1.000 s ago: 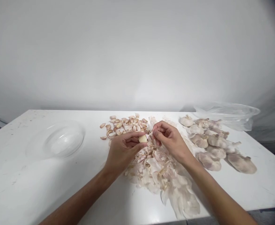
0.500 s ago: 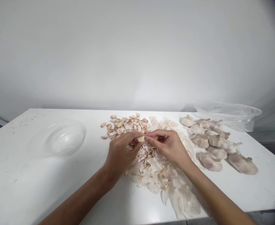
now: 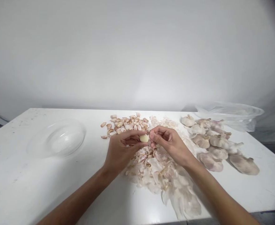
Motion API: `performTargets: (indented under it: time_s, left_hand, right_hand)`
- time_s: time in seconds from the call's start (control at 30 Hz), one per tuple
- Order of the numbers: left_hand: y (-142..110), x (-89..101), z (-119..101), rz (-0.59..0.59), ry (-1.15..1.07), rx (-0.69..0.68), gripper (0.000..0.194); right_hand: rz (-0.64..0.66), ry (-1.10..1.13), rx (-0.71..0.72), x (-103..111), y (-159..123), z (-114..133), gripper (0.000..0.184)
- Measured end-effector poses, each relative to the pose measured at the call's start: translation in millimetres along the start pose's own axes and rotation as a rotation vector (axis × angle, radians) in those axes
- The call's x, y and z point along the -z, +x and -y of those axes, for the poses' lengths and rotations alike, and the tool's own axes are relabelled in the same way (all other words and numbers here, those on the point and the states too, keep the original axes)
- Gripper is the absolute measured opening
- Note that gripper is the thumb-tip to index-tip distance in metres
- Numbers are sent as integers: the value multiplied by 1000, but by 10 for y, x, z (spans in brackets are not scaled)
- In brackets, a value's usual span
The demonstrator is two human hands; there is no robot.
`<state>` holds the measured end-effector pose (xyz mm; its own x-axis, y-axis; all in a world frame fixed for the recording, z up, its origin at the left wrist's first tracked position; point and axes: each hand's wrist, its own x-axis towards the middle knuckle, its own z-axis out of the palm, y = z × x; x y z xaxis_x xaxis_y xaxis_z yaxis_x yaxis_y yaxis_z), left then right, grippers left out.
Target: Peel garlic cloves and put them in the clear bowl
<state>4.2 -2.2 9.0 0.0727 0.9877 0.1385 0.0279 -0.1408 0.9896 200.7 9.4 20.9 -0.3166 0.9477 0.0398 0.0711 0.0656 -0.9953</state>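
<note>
My left hand (image 3: 122, 151) pinches a pale garlic clove (image 3: 144, 138) between thumb and fingers, just above a heap of papery garlic skins (image 3: 165, 175). My right hand (image 3: 169, 142) is closed in a pinch right beside the clove's right end; what its fingertips grip is too small to make out. Behind the hands lies a cluster of unpeeled cloves (image 3: 125, 124). Both forearms reach in from the bottom edge.
A clear glass bowl (image 3: 57, 139) stands on the white table (image 3: 22, 184) at the left. Several whole garlic bulbs (image 3: 216, 143) lie at the right, with a clear plastic bag (image 3: 231, 114) behind them. A plain wall rises behind the table.
My right hand came in to the clove half a second ago and has since drawn slightly up and right. The left hand stays nearly still with the clove.
</note>
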Motion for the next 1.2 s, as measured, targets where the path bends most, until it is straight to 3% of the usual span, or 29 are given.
performTargets:
  time_s: [0.43, 0.6, 0.77, 0.83, 1.03, 1.2]
  left_hand:
    - [67, 42, 87, 167, -629, 288, 30]
    - [75, 33, 77, 145, -693, 350, 38]
    - [93, -2, 75, 95, -698, 362, 31]
    - [94, -6, 82, 87, -676, 360, 29]
    - [70, -11, 85, 132, -630, 367, 30]
    - [53, -21, 71, 192, -572, 320, 29]
  right_hand:
    - [61, 22, -109, 33, 50, -40, 32]
    - [9, -164, -88, 72, 45, -62, 28]
    - [126, -437, -50, 138, -18, -4, 9]
    - [142, -490, -8, 152, -34, 37, 10]
    - [-116, -413, 186, 98, -28, 109, 16]
    - [-171, -322, 203, 11, -6, 17, 18]
